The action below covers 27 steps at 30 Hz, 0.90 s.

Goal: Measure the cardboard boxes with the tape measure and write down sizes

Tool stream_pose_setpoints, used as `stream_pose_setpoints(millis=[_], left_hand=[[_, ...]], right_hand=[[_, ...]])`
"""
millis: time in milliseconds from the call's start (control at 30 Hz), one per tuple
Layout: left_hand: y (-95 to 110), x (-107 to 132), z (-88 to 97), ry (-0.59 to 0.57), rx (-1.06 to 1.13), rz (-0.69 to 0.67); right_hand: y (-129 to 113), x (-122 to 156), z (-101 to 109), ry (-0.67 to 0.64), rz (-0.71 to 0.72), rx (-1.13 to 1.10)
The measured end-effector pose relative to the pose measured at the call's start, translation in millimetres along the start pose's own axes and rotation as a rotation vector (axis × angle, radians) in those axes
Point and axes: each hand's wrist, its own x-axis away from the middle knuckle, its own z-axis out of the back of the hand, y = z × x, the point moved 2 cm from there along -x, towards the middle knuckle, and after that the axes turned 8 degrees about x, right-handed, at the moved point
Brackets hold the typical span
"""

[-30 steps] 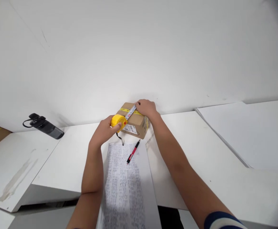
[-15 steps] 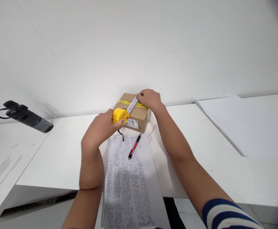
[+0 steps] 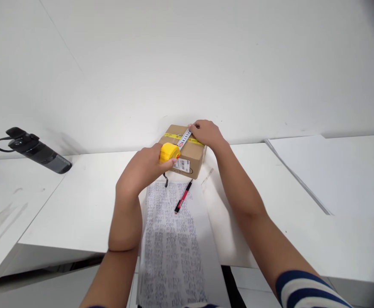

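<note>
A brown cardboard box [image 3: 189,153] with yellow tape and a white label sits on the white table against the wall. Wrapped around the yellow case of a tape measure [image 3: 169,152], my left hand [image 3: 145,164] is at the box's near left edge. The white numbered blade runs across the box top toward the far edge. There my right hand [image 3: 207,133] pinches the blade's end with thumb and fingers. A black wrist strap dangles below the case. In front of the box lies a stack of handwritten paper [image 3: 170,244] with a red and black pen [image 3: 183,197] on it.
A dark water bottle [image 3: 41,152] lies tilted at the left by the wall. Large white sheets [image 3: 331,171] are stacked on the right of the table [image 3: 260,184]. The table's front edge runs below my forearms.
The tape measure case has moved slightly in toward the box, and less blade shows between my hands. The whole view has shifted a little.
</note>
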Motion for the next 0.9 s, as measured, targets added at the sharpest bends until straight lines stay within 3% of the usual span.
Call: stream_pose_setpoints(millis=[100, 200, 333, 400, 533, 633, 700, 800, 900], left_hand=[[6.3, 1.5, 2.5, 0.039, -0.035, -0.037], [14.1, 6.5, 9.1, 0.114, 0.003, -0.088], [20.1, 14.3, 8.9, 0.207, 0.161, -0.282], [22.6, 14.7, 0.0, 0.244, 0.259, -0.399], [32.8, 11.3, -26.0, 0.384, 0.372, -0.558], [43.8, 14.1, -46.7, 0.367, 0.353, -0.612], [50.8, 17.7, -59.3, 0.283, 0.322, -0.652], [53.6, 17.1, -77.1, 0.095, 0.268, -0.742], [37.9, -0.1, -93.6, 0.048, 0.175, -0.631]], right_hand=[[7.7, -2.0, 9.2, 0.149, 0.001, -0.129], [15.7, 10.8, 34.6, 0.408, 0.091, -0.422], [-0.4, 66.9, 77.2, 0.655, 0.282, -0.742], [-19.4, 102.7, 86.2, 0.686, 0.302, -0.876], [-54.4, 157.8, 70.3, 0.445, 0.240, -0.983], [-57.8, 180.6, 53.9, 0.430, 0.157, -0.995], [-45.0, 186.4, 44.1, 0.483, 0.077, -0.990], [-7.1, 184.8, 25.1, 0.565, -0.100, -0.971], [37.9, 180.4, -3.1, 0.619, -0.326, -0.842]])
